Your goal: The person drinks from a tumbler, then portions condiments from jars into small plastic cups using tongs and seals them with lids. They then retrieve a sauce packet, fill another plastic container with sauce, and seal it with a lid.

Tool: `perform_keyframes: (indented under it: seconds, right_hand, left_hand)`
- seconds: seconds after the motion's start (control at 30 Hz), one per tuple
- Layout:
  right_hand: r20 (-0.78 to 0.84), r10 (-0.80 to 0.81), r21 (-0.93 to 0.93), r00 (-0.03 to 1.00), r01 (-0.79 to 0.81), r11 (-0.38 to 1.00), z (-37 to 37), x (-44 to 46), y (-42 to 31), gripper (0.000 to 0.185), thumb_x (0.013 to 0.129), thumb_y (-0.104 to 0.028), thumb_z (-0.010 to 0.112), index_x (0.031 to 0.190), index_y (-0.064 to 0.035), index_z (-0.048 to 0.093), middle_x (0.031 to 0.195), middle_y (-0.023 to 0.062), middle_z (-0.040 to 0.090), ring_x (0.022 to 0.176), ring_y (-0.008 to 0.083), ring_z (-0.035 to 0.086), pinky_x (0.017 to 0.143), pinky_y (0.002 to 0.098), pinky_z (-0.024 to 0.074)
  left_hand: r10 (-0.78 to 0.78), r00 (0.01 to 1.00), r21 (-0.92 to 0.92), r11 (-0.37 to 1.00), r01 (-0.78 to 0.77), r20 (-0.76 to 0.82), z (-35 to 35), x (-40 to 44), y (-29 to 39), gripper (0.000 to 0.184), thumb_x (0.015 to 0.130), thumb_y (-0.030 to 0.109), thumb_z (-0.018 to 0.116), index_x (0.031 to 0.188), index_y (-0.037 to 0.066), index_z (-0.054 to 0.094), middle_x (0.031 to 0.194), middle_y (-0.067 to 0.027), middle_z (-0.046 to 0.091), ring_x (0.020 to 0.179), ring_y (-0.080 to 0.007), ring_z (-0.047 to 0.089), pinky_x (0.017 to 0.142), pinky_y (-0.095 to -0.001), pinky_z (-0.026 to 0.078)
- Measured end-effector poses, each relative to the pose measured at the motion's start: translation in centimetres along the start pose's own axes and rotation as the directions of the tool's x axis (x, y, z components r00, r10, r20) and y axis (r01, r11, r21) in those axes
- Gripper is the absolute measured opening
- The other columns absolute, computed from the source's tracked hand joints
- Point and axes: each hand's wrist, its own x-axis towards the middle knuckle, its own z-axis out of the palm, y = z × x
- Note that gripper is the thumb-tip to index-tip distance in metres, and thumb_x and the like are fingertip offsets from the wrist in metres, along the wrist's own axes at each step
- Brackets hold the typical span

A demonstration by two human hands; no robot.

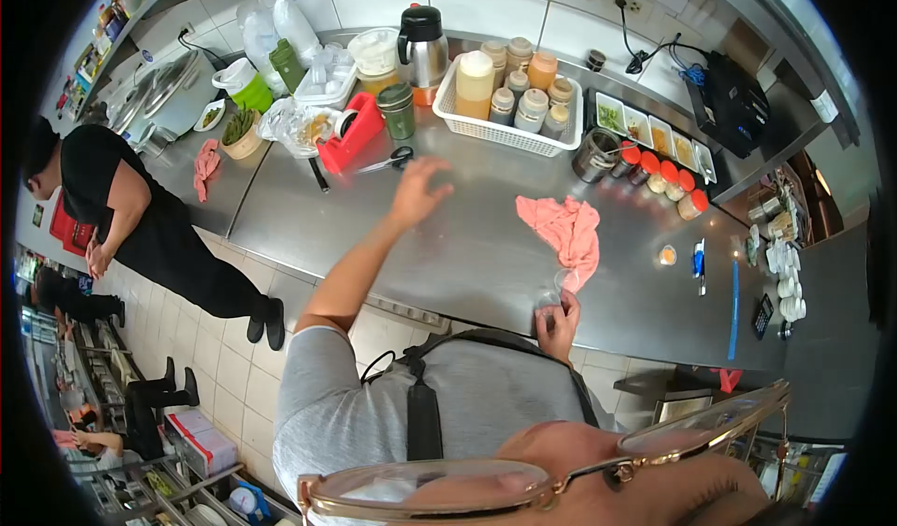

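My left hand (423, 191) is stretched out above the steel counter (458, 236), its fingers apart and nothing in them. Just beyond it lie scissors (386, 160) with black handles, beside a red tape dispenser (353, 134). Near the counter's front edge, my right hand (559, 325) is closed around a small clear plastic cup (547, 299). A round clear lid (566, 280) shows at its fingertips; whether the hand touches it, I cannot tell. A crumpled pink cloth (563, 232) lies just past the right hand.
Behind stand a white basket (448, 106) of sauce bottles, a green canister (397, 112) and a steel thermos (422, 49). Red-lidded jars (668, 176), a small sauce cup (667, 255), a blue pen (698, 260) and a calculator (763, 316) sit rightward. A person in black (159, 208) stands left.
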Motion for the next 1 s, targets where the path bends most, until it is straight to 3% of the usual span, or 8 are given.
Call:
perform_keyframes:
  seconds: [0.27,0.37,0.47,0.53,0.63,0.77,0.87,1.0]
  right_hand:
    - [-0.108,0.124,-0.117,0.986,-0.137,0.984,3.1,3.1,-3.4,0.032,0.074,-0.003,0.071,0.103,-0.0051,0.058,0.137,0.0268,0.041,0.13,0.0428,0.041,0.096,0.0451,0.0457]
    - [-0.185,0.15,-0.087,0.971,-0.168,0.982,2.7,3.6,-5.3,0.036,0.074,-0.003,0.069,0.108,-0.0046,0.056,0.138,0.0274,0.04,0.132,0.0438,0.039,0.099,0.0461,0.043]
    - [-0.218,-0.008,-0.2,0.976,-0.037,0.979,3.2,3.3,-3.2,0.042,0.073,-0.002,0.063,0.114,-0.005,0.056,0.141,0.0276,0.039,0.133,0.0448,0.039,0.106,0.05,0.0372]
    - [-0.234,0.08,-0.105,0.969,-0.107,0.989,3.5,2.9,-2.8,0.039,0.073,-0.002,0.063,0.111,-0.0048,0.056,0.143,0.0271,0.035,0.127,0.045,0.044,0.101,0.0473,0.0417]
    - [-0.201,0.198,-0.007,0.959,-0.203,0.979,3.0,2.9,-3.9,0.036,0.073,-0.001,0.064,0.108,-0.0032,0.056,0.14,0.0264,0.037,0.123,0.0449,0.046,0.099,0.0457,0.0422]
    - [-0.222,0.092,-0.035,0.971,-0.102,0.994,3.7,2.1,-1.7,0.034,0.073,0.0,0.065,0.106,-0.0031,0.057,0.14,0.0251,0.038,0.123,0.0448,0.046,0.099,0.0471,0.0414]
    - [-0.294,0.064,0.0,0.954,-0.067,0.998,3.2,2.6,-3.6,0.037,0.072,0.0,0.065,0.108,-0.0025,0.056,0.134,0.0263,0.039,0.118,0.0457,0.047,0.1,0.0478,0.0403]
    - [-0.332,0.017,-0.052,0.943,-0.037,0.998,4.0,2.2,-1.6,0.041,0.069,0.001,0.066,0.108,-0.002,0.054,0.126,0.0246,0.041,0.115,0.0443,0.046,0.098,0.0479,0.0404]
  left_hand:
    - [0.24,0.96,0.169,0.962,-0.215,-0.147,-8.1,9.5,-1.5,0.059,0.072,0.022,0.083,0.125,0.009,0.06,0.139,-0.0154,0.049,0.121,-0.0363,0.05,0.106,-0.0461,0.036]
    - [0.301,0.93,0.277,0.931,-0.239,-0.212,-6.4,11.4,0.0,0.089,0.072,0.027,0.084,0.147,0.009,0.039,0.151,-0.0165,0.038,0.133,-0.0364,0.042,0.112,-0.0525,0.028]
    - [0.213,0.977,0.063,0.975,-0.212,-0.008,-6.3,14.4,1.2,0.123,0.074,0.031,0.083,0.156,0.009,-0.005,0.159,-0.0239,0.021,0.143,-0.0389,0.031,0.117,-0.0554,0.016]
    - [0.185,0.98,0.042,0.981,-0.189,0.076,-7.4,16.6,2.5,0.126,0.073,0.035,0.083,0.156,0.009,-0.008,0.161,-0.0232,0.016,0.146,-0.0394,0.024,0.117,-0.0586,0.01]
    - [0.307,0.951,0.394,0.879,-0.268,-0.039,-11.8,18.6,7.0,0.096,0.071,0.036,0.083,0.15,0.007,0.036,0.161,-0.0224,0.012,0.149,-0.0414,0.011,0.116,-0.0619,0.008]
    - [0.584,0.77,0.499,0.763,-0.411,-0.258,-20.0,22.1,9.6,0.092,0.072,0.027,0.079,0.151,0.013,0.035,0.162,-0.0214,0.013,0.147,-0.0425,0.018,0.116,-0.0621,0.016]
    - [0.665,0.713,0.819,0.524,-0.233,-0.223,-29.0,23.7,12.0,0.092,0.073,0.026,0.077,0.152,0.016,0.031,0.161,-0.0202,0.015,0.146,-0.0404,0.022,0.114,-0.0623,0.02]
    - [0.62,0.65,0.839,0.542,0.051,-0.44,-39.3,27.6,12.9,0.087,0.073,0.031,0.078,0.148,0.016,0.037,0.156,-0.0195,0.026,0.142,-0.0383,0.03,0.111,-0.0628,0.025]
